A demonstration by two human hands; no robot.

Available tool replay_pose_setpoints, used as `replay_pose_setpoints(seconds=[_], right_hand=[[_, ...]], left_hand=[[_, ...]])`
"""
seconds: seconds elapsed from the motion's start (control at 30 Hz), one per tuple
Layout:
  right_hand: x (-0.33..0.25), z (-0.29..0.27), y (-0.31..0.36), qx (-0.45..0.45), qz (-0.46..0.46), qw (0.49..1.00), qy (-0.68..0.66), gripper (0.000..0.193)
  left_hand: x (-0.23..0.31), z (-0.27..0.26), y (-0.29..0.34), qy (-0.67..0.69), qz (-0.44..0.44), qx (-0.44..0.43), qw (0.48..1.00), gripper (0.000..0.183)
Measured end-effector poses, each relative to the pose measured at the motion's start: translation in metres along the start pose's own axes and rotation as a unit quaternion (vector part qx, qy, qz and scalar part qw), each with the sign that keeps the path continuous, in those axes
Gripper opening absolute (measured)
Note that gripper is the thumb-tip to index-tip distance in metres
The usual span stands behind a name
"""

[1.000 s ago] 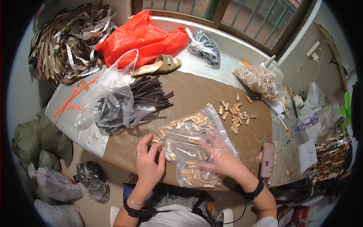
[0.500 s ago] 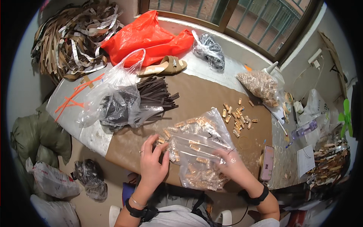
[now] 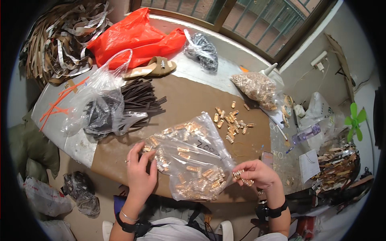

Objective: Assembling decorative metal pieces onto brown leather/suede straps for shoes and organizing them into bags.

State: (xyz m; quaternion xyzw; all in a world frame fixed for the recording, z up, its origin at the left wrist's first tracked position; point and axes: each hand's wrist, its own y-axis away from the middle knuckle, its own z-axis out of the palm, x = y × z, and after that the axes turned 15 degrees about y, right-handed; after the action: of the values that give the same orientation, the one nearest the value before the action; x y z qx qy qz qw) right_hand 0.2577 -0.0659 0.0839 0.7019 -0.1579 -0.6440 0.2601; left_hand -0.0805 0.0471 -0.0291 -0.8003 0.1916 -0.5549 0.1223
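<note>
A clear plastic bag [image 3: 189,158] full of small gold buckles lies on the brown sheet in front of me, with handwriting on its upper part. My left hand [image 3: 141,168] rests on the bag's left edge, its fingers spread and touching the plastic. At the bag's right side, my right hand [image 3: 259,174] is closed around a handful of gold buckles [image 3: 243,176]. Its fingers are just outside the bag's edge. Farther back and to the right, a loose pile of the same buckles [image 3: 232,124] lies on the sheet.
On the left are a clear bag of dark strips [image 3: 105,112] and orange strips [image 3: 56,104]. Behind them sit a tan sandal [image 3: 155,67] and a red plastic bag [image 3: 132,44]. Another filled bag [image 3: 255,88] stands back right. A phone [image 3: 267,158] lies beyond my right hand.
My right hand has moved from over the bag to its right side and now holds gold buckles. My left hand stays on the bag's left edge. The whole view has shifted.
</note>
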Motion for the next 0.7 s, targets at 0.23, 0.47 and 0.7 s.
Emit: replay_pose_setpoints(seconds=[0.23, 0.47, 0.7], right_hand=[[-0.017, -0.066, -0.052, 0.105, -0.058, 0.993, -0.023, 0.029], [-0.059, -0.038, -0.05, 0.201, -0.017, 0.828, 0.523, 0.019], [-0.008, 0.064, -0.065, -0.011, -0.136, 0.756, 0.641, 0.043]], left_hand=[[0.004, 0.001, 0.001, -0.004, 0.008, 0.003, 1.0, 0.023], [0.0, -0.004, 0.003, -0.01, 0.016, 0.006, 1.0, 0.024], [0.001, -0.001, -0.002, -0.011, 0.022, 0.0, 1.0, 0.03]])
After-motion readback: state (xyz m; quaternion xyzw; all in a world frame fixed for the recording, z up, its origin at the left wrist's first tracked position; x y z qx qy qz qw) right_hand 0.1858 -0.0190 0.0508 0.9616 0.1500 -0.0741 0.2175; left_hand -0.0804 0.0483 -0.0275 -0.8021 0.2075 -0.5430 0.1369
